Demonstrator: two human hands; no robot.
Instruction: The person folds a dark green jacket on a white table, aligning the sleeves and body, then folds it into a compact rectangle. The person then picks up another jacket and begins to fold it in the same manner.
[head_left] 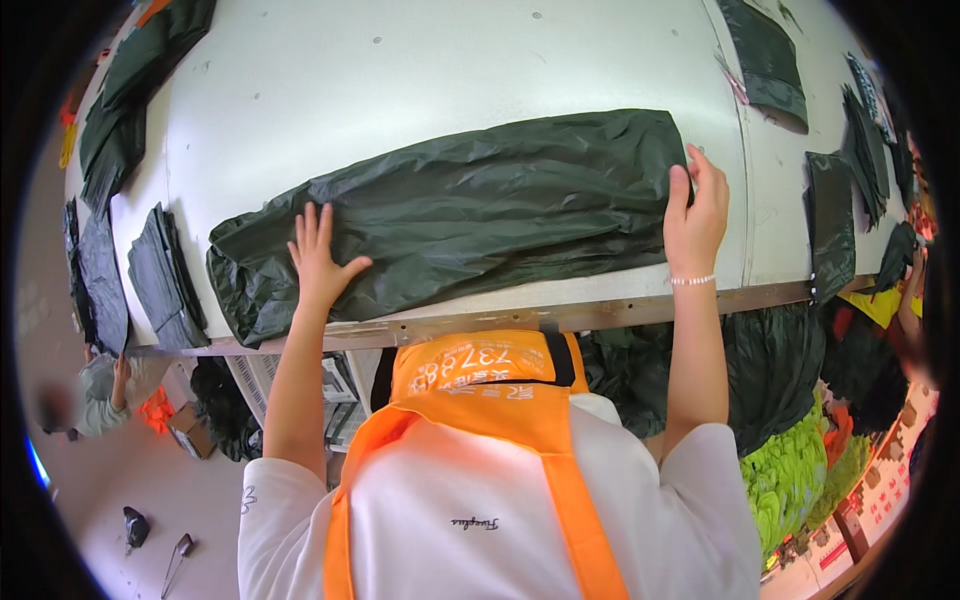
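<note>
A long piece of thin, crinkled dark green fabric [490, 200] lies across the pale table in front of me, wider at its middle and right. My left hand [320, 258] rests flat on its left part, fingers spread and thumb out to the right. At the fabric's right end, my right hand [697, 220] stands on edge with its thumb against or just beside the border. The thumb and fingers of that hand are apart, and nothing shows between them. A beaded bracelet [692, 281] is on the right wrist.
Folded dark green pieces [165, 275] lie at the table's left, with others [830, 220] at the right. Scissors [733, 80] lie at the upper right. The table's metal edge [440, 325] runs before me. Dark fabric [765, 360] hangs below it, and other people work at both sides.
</note>
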